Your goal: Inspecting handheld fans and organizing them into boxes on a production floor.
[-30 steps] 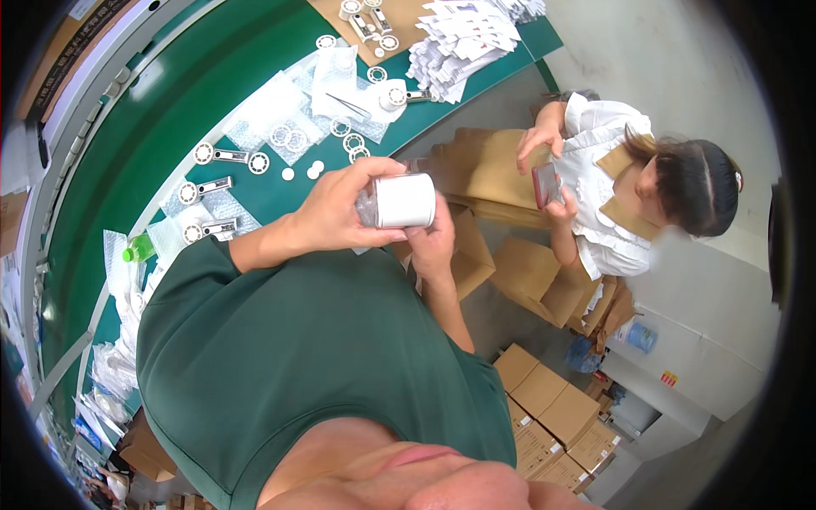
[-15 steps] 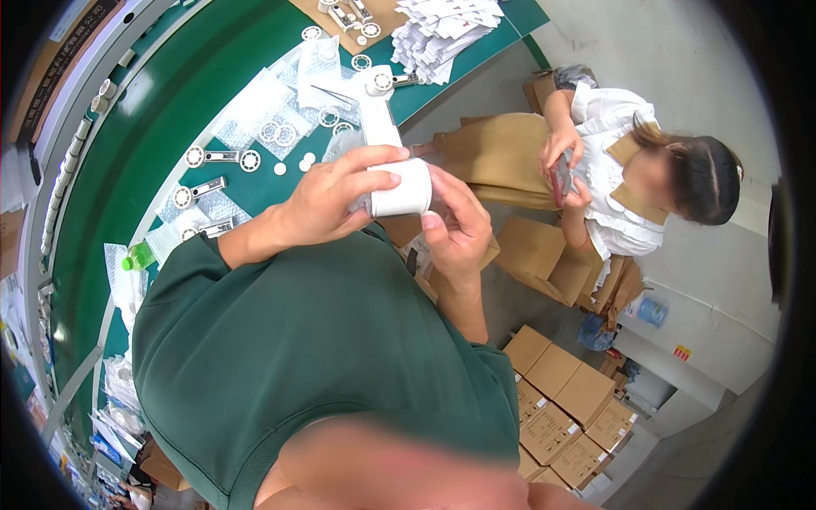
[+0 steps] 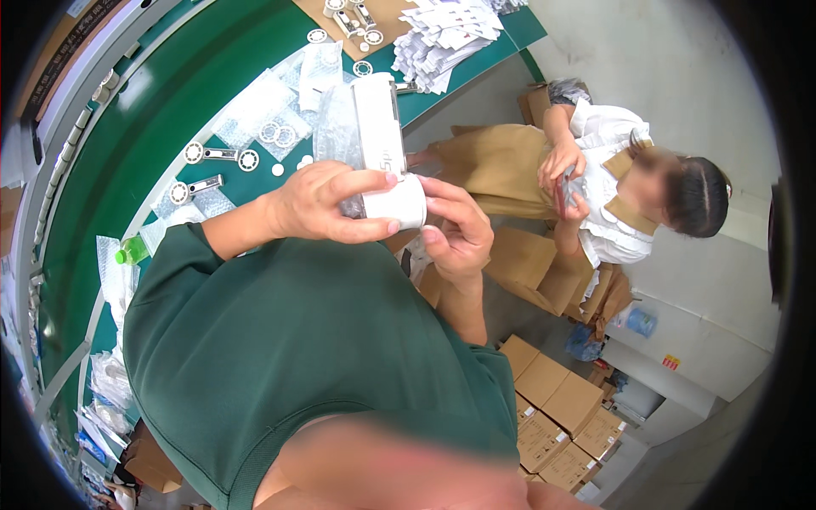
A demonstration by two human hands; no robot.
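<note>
My left hand [image 3: 327, 202] grips a long white device with a wide round end [image 3: 396, 204], its thumb and fingers closed about the lower part. The device's straight white body [image 3: 374, 119], with dark print on one side, points away from me toward the table. My right hand [image 3: 459, 228] has its fingers and thumb curled on the right side of the round end. A clear bubble-wrap bag [image 3: 336, 127] lies along the left side of the body; I cannot tell if my left hand holds it too.
On the green table [image 3: 183, 98] lie bubble-wrap sheets [image 3: 255, 106], white ring parts [image 3: 285, 134] and several dumbbell-shaped white parts [image 3: 221, 155]. A pile of folded white papers [image 3: 446, 38] is at the far edge. A person [image 3: 620, 178] stands at right near open cartons [image 3: 527, 263]; stacked boxes [image 3: 557, 395] are below.
The white device has turned in my hands, so its body now shows a broad printed side and more bubble wrap appears beside it. My left thumb has shifted lower on the round end.
</note>
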